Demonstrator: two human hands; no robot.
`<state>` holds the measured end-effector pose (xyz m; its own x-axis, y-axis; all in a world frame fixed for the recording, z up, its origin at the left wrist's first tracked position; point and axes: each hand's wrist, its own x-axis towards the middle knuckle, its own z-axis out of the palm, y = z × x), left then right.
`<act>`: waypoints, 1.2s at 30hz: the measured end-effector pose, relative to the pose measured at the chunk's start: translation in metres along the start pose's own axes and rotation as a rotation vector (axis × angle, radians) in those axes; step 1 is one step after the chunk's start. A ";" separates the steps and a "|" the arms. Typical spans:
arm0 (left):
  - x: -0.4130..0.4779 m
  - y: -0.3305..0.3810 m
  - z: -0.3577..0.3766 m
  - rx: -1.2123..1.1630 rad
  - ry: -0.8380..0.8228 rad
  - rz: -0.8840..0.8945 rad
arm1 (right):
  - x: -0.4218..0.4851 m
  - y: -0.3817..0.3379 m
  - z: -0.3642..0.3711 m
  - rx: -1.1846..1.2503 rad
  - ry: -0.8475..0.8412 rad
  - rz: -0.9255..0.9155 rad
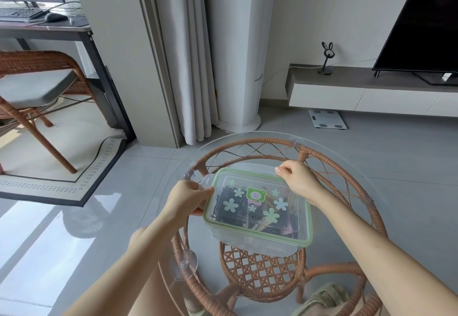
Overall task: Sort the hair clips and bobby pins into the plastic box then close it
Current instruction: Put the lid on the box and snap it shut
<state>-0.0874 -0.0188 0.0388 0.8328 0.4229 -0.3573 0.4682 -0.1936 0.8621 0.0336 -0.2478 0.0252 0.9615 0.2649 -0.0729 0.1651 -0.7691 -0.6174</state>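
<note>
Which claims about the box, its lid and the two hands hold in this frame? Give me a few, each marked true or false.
1. The lid sits on top of the plastic box. True.
2. The left hand grips the lid at its left edge. True.
3. The right hand lies flat on the middle of the lid. False: its curled fingers are at the lid's far right corner.
4. The box stands on a wooden desk. False: it stands on the glass table top over a rattan frame.
5. Dark pins show through the lid. True.
</note>
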 end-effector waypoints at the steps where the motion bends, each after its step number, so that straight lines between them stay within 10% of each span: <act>1: 0.000 0.000 0.000 0.000 0.002 0.001 | -0.001 0.000 -0.001 0.002 0.013 -0.003; 11: -0.003 -0.003 0.002 -0.075 -0.005 -0.015 | -0.082 0.013 -0.013 -0.156 0.170 0.157; 21: -0.003 0.002 -0.002 -0.184 -0.210 -0.115 | -0.092 0.024 0.006 0.429 0.268 0.235; 36: -0.007 0.005 0.005 -0.090 -0.084 -0.036 | -0.094 0.018 0.002 0.208 0.210 0.186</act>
<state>-0.0892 -0.0274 0.0436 0.8396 0.3519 -0.4138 0.4726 -0.0976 0.8759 -0.0547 -0.2856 0.0198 0.9987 -0.0104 -0.0497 -0.0445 -0.6520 -0.7569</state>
